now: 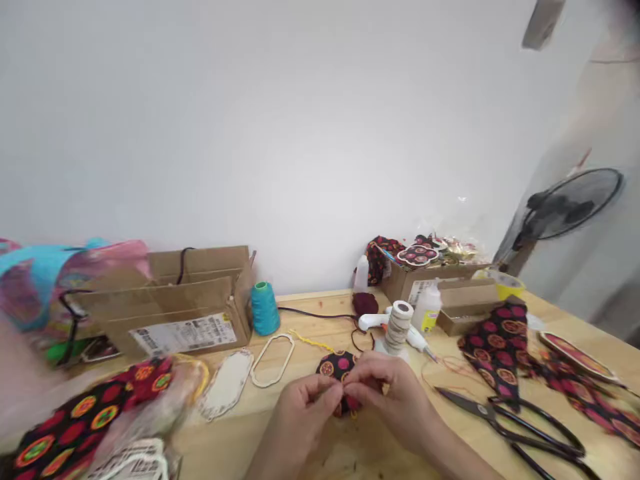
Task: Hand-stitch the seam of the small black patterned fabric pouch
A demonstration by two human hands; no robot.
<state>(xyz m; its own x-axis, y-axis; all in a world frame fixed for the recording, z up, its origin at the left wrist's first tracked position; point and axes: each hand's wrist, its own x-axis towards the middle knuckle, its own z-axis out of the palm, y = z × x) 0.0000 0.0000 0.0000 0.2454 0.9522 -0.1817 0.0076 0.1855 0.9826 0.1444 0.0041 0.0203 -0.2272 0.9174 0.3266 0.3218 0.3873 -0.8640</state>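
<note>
Close together near the table's front, my left hand (311, 405) and my right hand (385, 387) both pinch at a small dark piece of patterned fabric (334, 364) with round red and orange motifs. Their thumbs and fingertips almost meet over it, and whatever fine thing lies between them is too small to make out. A yellow cord (314, 341) runs out from the fabric's far side, and a bit of yellow shows below it. Just left of the fabric lies an oval pale frame (273, 361), with a scalloped white panel (227, 385) beyond it.
Black scissors (510, 423) lie open at the right, near dark fabric scraps (495, 347). Behind my hands stand a white glue gun (373, 321), a string spool (399, 325) and a glue bottle (429, 308). Cardboard boxes (165, 310) and a blue thread cone (265, 309) line the back.
</note>
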